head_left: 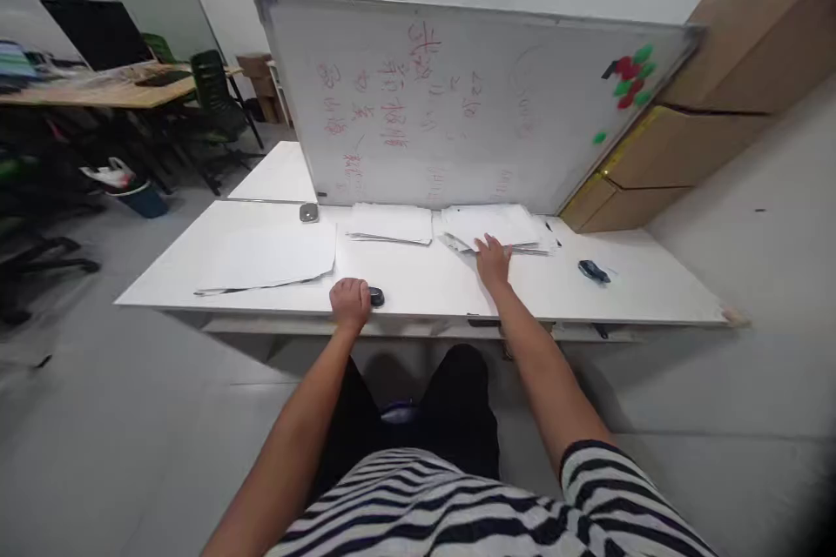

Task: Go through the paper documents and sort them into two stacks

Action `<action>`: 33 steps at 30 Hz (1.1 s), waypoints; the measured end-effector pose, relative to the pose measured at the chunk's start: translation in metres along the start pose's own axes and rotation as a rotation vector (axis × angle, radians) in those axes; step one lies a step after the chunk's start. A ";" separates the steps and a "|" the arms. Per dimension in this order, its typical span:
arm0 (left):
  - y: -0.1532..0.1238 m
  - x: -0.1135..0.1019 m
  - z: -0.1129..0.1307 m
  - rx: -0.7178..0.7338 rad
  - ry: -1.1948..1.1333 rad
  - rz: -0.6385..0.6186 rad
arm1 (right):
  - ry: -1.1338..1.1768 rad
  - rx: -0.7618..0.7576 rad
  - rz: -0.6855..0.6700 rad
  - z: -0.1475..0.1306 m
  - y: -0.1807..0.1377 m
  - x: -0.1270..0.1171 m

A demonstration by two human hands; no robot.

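Observation:
Near the front edge of the white desk, my left hand is closed around a small black stapler, whose rounded end sticks out to the right. Most of the stapler is hidden by the fist. My right hand reaches to the front edge of the right-hand paper stack, fingers apart and touching the sheets. Those sheets lie unevenly, with several edges fanned out. Left of it lies a second paper stack. A larger pile of white sheets rests on the left part of the desk.
A whiteboard with red writing and magnets stands behind the papers. Cardboard boxes are stacked at the right. A dark blue object lies on the desk's right side, and a small grey box at the back left.

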State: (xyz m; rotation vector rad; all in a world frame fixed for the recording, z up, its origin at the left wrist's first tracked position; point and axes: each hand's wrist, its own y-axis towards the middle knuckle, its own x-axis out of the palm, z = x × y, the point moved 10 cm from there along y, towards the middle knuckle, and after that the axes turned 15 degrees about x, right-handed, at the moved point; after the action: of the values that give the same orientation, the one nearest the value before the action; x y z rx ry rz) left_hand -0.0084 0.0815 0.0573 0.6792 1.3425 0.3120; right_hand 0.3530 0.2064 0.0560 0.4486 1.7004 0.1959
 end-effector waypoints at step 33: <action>0.001 -0.036 0.067 -0.147 -0.890 0.020 | 1.705 1.001 0.095 0.009 -0.211 -0.067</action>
State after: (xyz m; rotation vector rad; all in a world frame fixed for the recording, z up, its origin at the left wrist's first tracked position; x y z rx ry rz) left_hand 0.0476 0.0437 0.0913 0.5984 0.4589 0.0921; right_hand 0.3307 -0.0131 0.0363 1.3196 3.4306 -0.3867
